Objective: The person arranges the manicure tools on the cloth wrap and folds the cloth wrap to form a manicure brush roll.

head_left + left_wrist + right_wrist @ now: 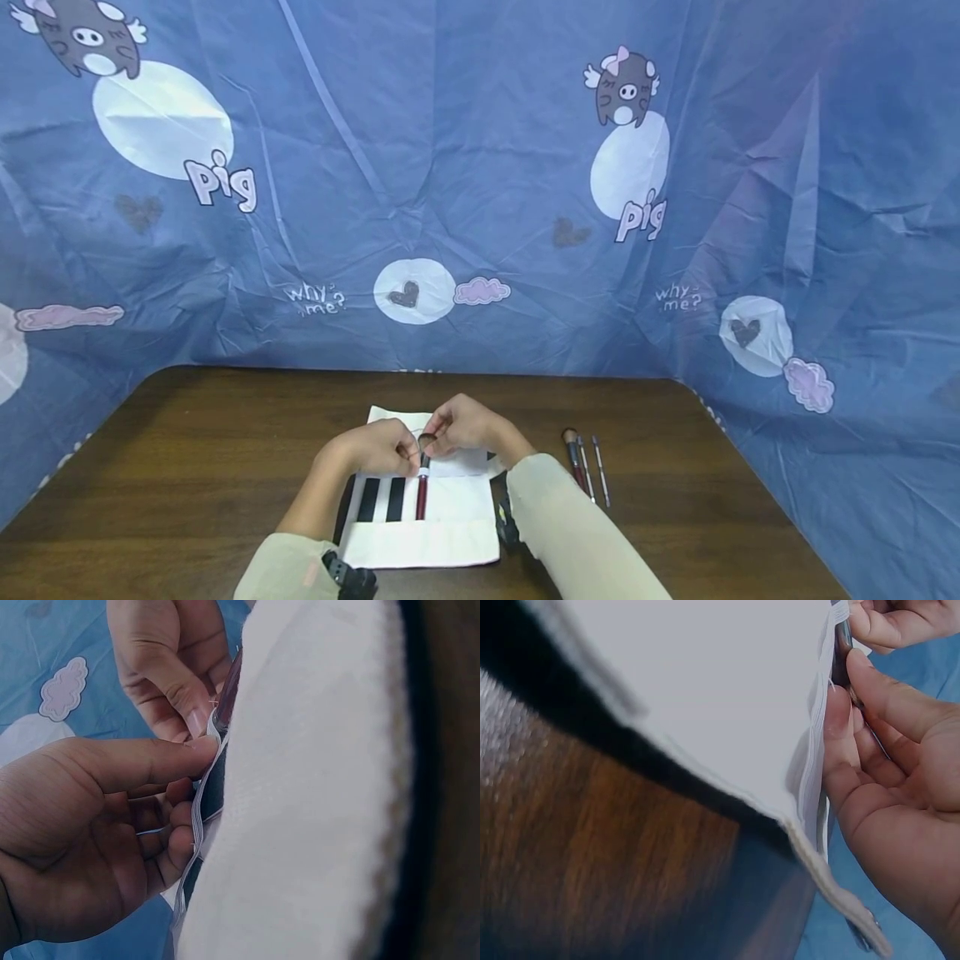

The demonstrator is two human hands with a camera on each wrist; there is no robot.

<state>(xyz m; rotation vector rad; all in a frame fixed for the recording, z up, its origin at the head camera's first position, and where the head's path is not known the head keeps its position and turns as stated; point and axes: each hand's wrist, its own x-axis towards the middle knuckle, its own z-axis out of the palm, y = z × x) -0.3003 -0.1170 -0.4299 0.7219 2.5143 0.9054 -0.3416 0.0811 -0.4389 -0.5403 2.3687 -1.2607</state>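
Note:
A white fabric brush roll (pixel 420 546) lies on the table, with black strips (pixel 395 500) showing on its left part. A makeup brush (pixel 422 497) with a dark red handle lies lengthwise on the roll, its lower end toward the front flap. My left hand (pixel 386 447) pinches the white elastic band (pixel 198 817) between thumb and forefinger, right beside the brush. From the right, my right hand (pixel 467 423) holds the brush near its bristle end between thumb and fingers. In the right wrist view the brush's dark shaft (pixel 842 664) shows at those fingertips.
To the right on the brown wooden table (pixel 225 467) lie another makeup brush (pixel 572 447) and two thin pale sticks (pixel 602 472), side by side. A blue printed cloth (pixel 487 167) hangs behind the table. A dark strapped device (pixel 348 575) sits on the left wrist.

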